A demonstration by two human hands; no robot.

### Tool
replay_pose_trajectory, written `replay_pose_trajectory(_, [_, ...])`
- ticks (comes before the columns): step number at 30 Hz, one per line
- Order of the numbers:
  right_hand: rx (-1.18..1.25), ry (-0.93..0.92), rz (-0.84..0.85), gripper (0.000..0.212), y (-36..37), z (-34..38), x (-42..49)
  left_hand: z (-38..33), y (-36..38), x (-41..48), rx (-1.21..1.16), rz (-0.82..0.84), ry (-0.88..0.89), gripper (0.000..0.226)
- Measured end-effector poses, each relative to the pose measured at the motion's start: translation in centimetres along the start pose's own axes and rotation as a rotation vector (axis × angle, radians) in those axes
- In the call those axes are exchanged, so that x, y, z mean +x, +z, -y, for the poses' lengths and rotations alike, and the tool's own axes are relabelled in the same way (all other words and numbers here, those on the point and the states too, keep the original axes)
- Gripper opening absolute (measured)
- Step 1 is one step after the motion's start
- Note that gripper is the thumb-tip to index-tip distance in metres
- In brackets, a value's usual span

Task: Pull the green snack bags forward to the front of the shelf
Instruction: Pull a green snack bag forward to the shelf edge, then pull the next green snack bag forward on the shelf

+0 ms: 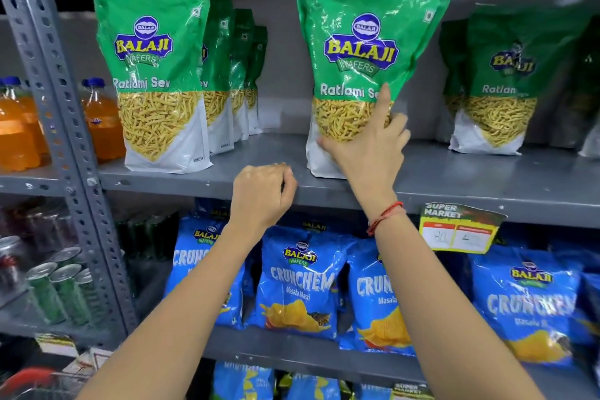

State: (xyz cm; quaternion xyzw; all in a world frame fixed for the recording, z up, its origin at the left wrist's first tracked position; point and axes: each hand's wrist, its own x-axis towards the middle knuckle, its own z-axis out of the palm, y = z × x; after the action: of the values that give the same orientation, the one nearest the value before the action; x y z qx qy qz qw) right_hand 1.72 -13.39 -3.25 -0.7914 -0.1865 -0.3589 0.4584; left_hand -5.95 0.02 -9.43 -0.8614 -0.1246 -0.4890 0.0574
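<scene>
Green Ratlami Sev snack bags stand on a grey metal shelf [454,178]. The middle green bag [367,29] stands upright near the shelf's front edge, and my right hand [367,146] grips its lower right part, fingers spread over the front. A left green bag [152,75] stands at the front with several more bags [233,68] in a row behind it. A right green bag [500,84] sits farther back in shadow. My left hand [263,195] hovers at the shelf edge between the left and middle bags, fingers curled, holding nothing.
Blue Crunchem bags [298,282] fill the shelf below. A yellow price tag [457,230] hangs from the shelf edge at right. Orange drink bottles [19,130] and green cans [65,289] stand left of the perforated upright post [61,127].
</scene>
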Motion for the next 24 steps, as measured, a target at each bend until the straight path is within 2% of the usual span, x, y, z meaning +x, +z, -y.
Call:
replay_pose_trajectory(12, [-0.095, -0.015, -0.028, 0.118, -1.5, 0.7, -1.4, -0.5, -0.6, -0.1, -0.03, -0.041, 0.024, 0.048])
replay_pose_trajectory(18, [-0.076, -0.057, 0.074, 0.123, -3.5, -0.5, -1.3, -0.9, -1.0, -0.2, -0.042, 0.005, 0.002, 0.052])
replay_pose_trajectory(21, [-0.048, -0.08, -0.046, 0.116, -5.7, -2.9, 0.2, -2.0, -1.3, -1.0, -0.103, -0.103, -0.149, 0.047])
replay_pose_trajectory(24, [-0.075, -0.069, -0.174, 0.108, -8.0, -6.4, 3.5, -4.7, -1.8, -1.7, -0.187, -0.339, -0.183, 0.038])
